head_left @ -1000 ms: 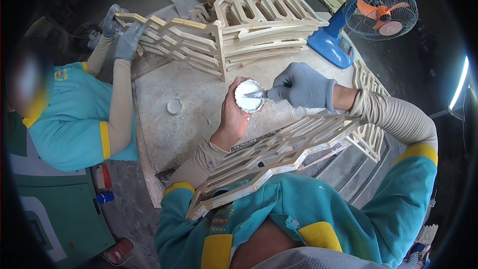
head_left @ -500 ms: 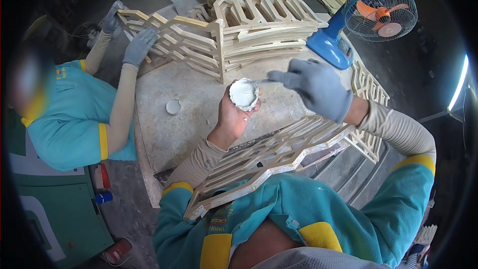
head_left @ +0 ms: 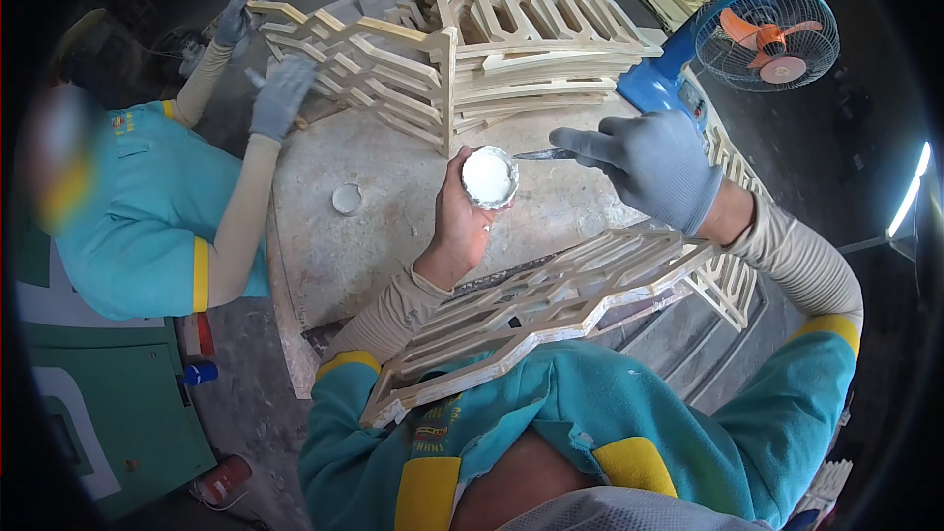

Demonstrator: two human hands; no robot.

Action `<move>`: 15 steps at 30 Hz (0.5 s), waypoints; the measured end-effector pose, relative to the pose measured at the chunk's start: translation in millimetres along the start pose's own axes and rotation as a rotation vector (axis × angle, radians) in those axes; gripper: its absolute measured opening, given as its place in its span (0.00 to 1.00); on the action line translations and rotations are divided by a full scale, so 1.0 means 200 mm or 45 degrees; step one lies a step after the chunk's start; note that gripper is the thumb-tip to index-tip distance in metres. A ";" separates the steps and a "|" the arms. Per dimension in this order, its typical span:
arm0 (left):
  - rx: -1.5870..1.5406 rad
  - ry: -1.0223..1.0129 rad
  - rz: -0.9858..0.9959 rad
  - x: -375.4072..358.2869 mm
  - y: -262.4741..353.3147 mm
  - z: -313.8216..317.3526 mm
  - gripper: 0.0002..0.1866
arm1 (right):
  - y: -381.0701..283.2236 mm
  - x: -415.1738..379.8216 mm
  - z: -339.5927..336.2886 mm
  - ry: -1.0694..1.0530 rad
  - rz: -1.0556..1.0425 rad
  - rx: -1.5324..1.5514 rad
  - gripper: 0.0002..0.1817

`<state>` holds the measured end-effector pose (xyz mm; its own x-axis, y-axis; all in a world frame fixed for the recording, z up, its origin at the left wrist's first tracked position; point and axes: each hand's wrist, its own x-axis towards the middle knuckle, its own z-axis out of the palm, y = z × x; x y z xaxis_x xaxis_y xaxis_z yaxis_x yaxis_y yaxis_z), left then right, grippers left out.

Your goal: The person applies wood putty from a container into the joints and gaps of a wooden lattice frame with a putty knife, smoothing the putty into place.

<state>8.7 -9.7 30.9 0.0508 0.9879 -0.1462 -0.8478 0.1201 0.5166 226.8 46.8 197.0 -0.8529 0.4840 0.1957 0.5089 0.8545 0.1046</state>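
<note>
My bare left hand (head_left: 460, 226) is closed around a small round tub of white paste (head_left: 490, 177), its open top facing up and its rim crusted. My gloved right hand (head_left: 664, 167) grips a thin putty knife (head_left: 541, 154). The handle is hidden in the fingers, and the narrow blade points left, its tip at or very near the tub's right rim. Below both hands, a wooden lattice panel (head_left: 513, 358) leans between my body and the table, with white smears along its near rail.
A stack of lattice panels (head_left: 551, 59) stands on the worktable (head_left: 393, 236). At left, a co-worker's gloved hand (head_left: 283, 96) is beside another panel (head_left: 379, 79). A round lid (head_left: 346, 199) lies on the table. A blue fan (head_left: 767, 34) stands at the right.
My right hand has turned so that the blade now shows clearly, pointing at the tub. The tub is tilted slightly differently. The co-worker's nearer hand has lifted off the panel.
</note>
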 end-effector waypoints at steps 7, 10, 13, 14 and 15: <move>0.171 0.302 0.030 -0.03 -0.02 0.09 0.19 | -0.13 0.22 -0.15 -0.482 0.029 -0.189 0.09; 0.189 0.261 0.038 -0.02 -0.04 0.04 0.19 | -0.18 0.29 -0.19 -0.602 -0.028 -0.238 0.07; 0.166 0.190 0.088 -0.01 -0.05 -0.03 0.18 | -0.23 0.35 -0.22 -0.715 -0.040 -0.227 0.08; 0.158 0.157 0.136 -0.01 -0.06 -0.05 0.18 | -0.24 0.36 -0.22 -0.783 -0.018 -0.206 0.08; 0.155 0.158 0.136 -0.01 -0.06 -0.02 0.18 | -0.25 0.36 -0.21 -0.786 -0.018 -0.208 0.08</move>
<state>16.2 -13.8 21.8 -0.1075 0.9770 -0.1840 -0.7743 0.0338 0.6319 144.0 30.8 247.0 -0.7451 0.5339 -0.3997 0.4665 0.8455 0.2598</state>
